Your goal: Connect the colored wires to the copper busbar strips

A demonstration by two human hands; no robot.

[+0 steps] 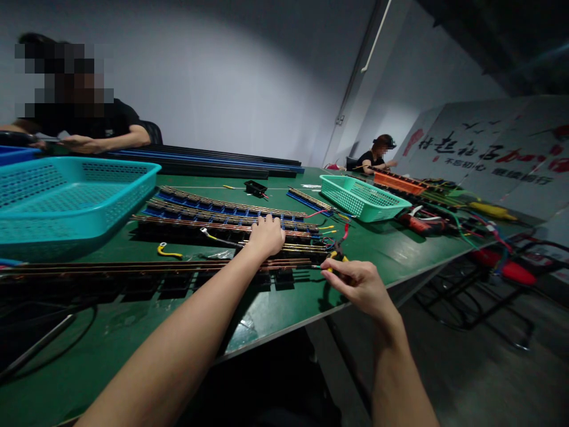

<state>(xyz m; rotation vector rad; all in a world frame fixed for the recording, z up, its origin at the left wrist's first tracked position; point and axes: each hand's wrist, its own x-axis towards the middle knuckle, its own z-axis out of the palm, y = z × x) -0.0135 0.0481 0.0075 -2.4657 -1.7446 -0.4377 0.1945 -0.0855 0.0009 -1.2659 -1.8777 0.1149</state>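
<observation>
Long copper-coloured rails [178,264] on black supports lie along the near side of the green table. Behind them is a bundle of similar rails with blue supports [200,206]. My left hand [267,237] is on the middle rails, its fingers bent over them and the fingertips hidden. At the right end of the near rails, my right hand [358,283] pinches a thin green-and-yellow wire [317,267] between thumb and forefinger. Yellow-and-black pliers [340,256] show just behind that hand. A short yellow cable with a ring lug [169,251] lies left of my left forearm.
A turquoise basket [80,196] stands at the left, a green basket [362,198] at the back right. Red-handled tools [420,223] lie beyond my right hand. One person [120,124] sits across at the left, another [374,159] at the far right. A red stool [507,267] stands right.
</observation>
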